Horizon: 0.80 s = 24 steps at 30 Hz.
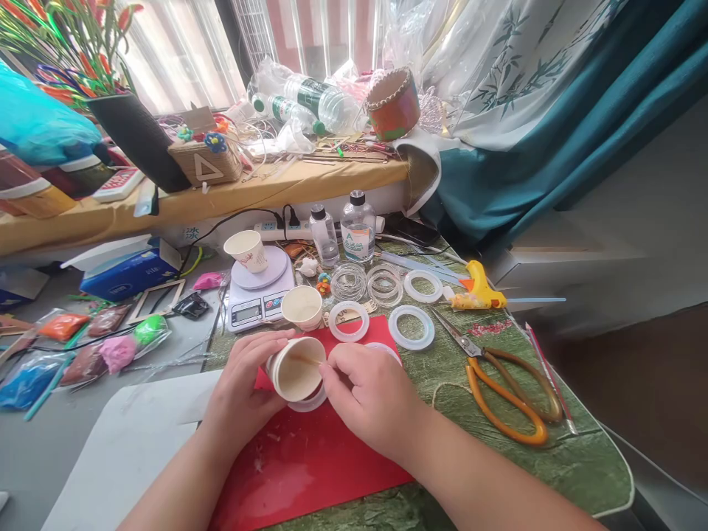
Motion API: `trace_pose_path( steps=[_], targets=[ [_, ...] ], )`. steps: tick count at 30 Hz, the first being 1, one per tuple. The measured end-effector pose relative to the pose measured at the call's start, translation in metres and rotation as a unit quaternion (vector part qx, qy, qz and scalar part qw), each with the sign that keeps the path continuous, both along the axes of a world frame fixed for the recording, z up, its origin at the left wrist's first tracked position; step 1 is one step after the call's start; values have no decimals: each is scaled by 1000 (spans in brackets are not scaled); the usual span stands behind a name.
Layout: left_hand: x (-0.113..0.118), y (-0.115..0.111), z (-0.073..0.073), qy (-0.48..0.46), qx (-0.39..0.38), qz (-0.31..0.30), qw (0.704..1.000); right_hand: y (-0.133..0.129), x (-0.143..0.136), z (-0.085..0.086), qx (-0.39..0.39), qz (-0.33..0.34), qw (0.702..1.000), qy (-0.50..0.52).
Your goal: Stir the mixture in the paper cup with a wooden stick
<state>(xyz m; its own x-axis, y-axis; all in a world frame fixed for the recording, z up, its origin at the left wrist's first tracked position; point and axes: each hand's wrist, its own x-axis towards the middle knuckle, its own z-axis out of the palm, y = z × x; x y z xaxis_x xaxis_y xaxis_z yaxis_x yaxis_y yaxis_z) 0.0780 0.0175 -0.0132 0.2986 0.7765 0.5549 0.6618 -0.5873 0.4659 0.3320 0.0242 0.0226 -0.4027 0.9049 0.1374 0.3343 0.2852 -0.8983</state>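
My left hand (246,380) is wrapped round a paper cup (299,377), which tilts with its mouth towards me. Pinched in my right hand (368,387) is a thin wooden stick (306,360) that reaches into the cup. Below the cup a translucent ring mould (310,402) lies on a red mat (310,472), partly covered by the cup. Another ring mould (381,350) is half hidden behind my right hand. Just beyond my hands stands a second paper cup (302,307). More ring moulds (349,321) lie at the mat's far edge.
A kitchen scale (259,295) bears a paper cup (247,251). Behind are two clear bottles (358,232). To the right lie orange-handled scissors (509,391), a yellow glue gun (480,287) and a pencil (550,376). Bags of coloured clay (116,354) lie left.
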Motion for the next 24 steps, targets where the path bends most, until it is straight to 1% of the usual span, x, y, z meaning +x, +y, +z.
trace_pose_path(
  steps=[2,5,7,12,16,18,19,21,22,23,24],
  targets=[
    [0,1,-1,-2,4,-4,1000,0,0,1,-8,15,1000,-17],
    [1,2,0,-2,7,-9,1000,-2,0,4,-79,57,995,6],
    [2,2,1,-7,7,-12,1000,-4,-1,5,-121,61,990,29],
    [4,1,5,-5,4,-14,1000,-7,-7,0,-203,28,971,122],
    [3,1,5,5,9,-13,1000,-4,-9,-5,-231,-4,959,166],
    [2,1,5,8,11,-15,1000,-2,-7,-5,-206,-22,966,155],
    [3,1,5,9,12,-16,1000,-1,-6,-5,-174,-32,975,135],
    [3,2,5,8,15,-17,1000,0,-3,-4,-80,-48,993,75],
    [4,2,5,8,16,-18,1000,0,-3,-4,-39,-51,997,47],
    [4,2,6,7,18,-19,1000,0,-2,-4,-17,-49,998,27],
    [4,2,6,5,18,-20,1000,0,-2,-4,-19,-43,999,20]
  ],
)
